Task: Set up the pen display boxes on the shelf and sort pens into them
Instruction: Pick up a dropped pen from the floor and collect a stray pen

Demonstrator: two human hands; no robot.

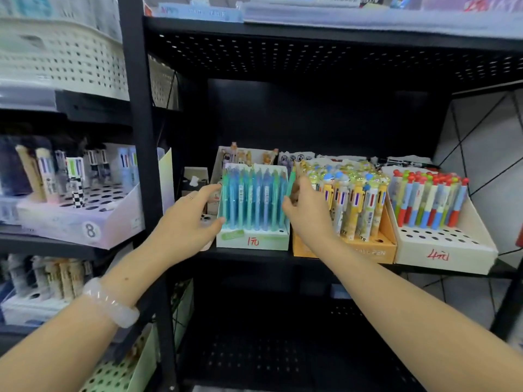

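Observation:
A white-green display box [252,241] full of blue and teal pens [252,199] stands on the black shelf [254,258]. My left hand [189,222] holds the box's left side, thumb at its front corner and fingers along the upper left edge. My right hand [307,213] is at the box's right side and pinches a teal pen [291,181] that stands at the right edge. An orange box [380,247] of yellow cartoon pens [351,199] and a white box [444,250] of red-topped pens [427,199] stand to the right.
More pen boxes stand behind the front row [246,155]. A small box [195,179] sits left of the teal box. The black upright [141,137] separates a left rack with a box marked 8 [85,219]. White baskets [62,58] sit above.

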